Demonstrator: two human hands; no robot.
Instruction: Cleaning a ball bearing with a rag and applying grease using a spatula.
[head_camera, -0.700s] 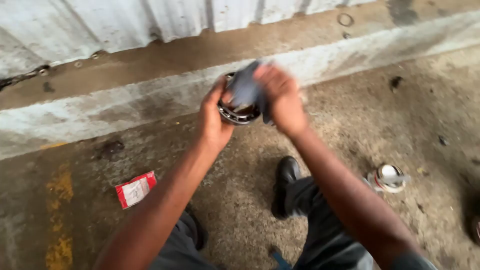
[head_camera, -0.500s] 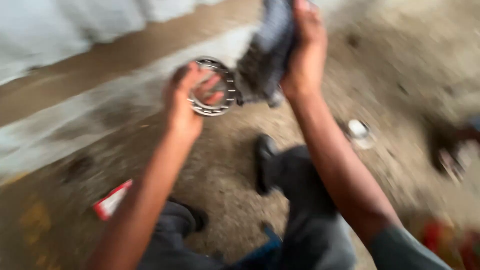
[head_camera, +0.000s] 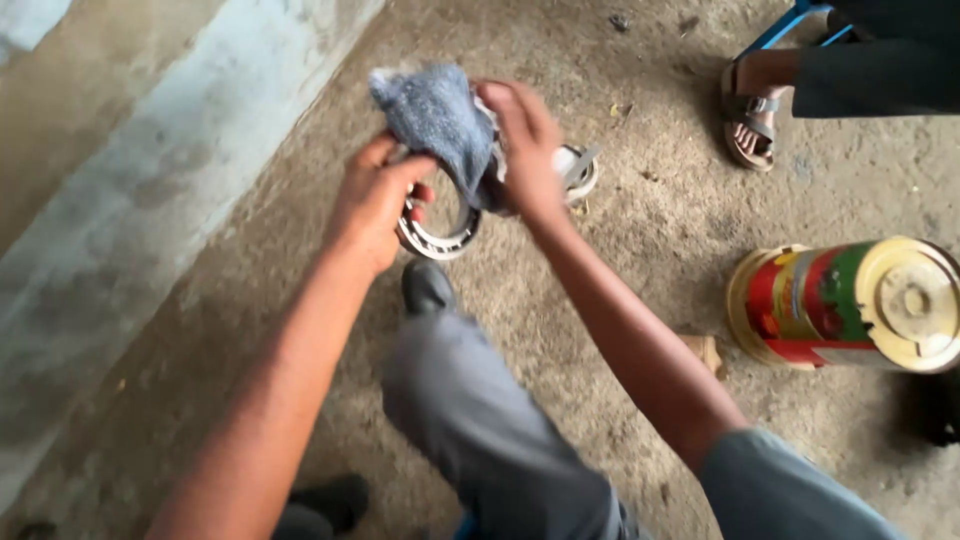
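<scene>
Two hands busy. Left hand fingers curled tight around metal ring, held above floor. Right hand pinches grey rag against ring. Best: grip ring firm, rub rag slowly all around. Tin can at right.

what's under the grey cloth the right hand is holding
The grey cloth drapes over the top of a metal bearing ring, gripped by the left hand; the right hand presses the cloth. The ring's upper part is covered.
</scene>
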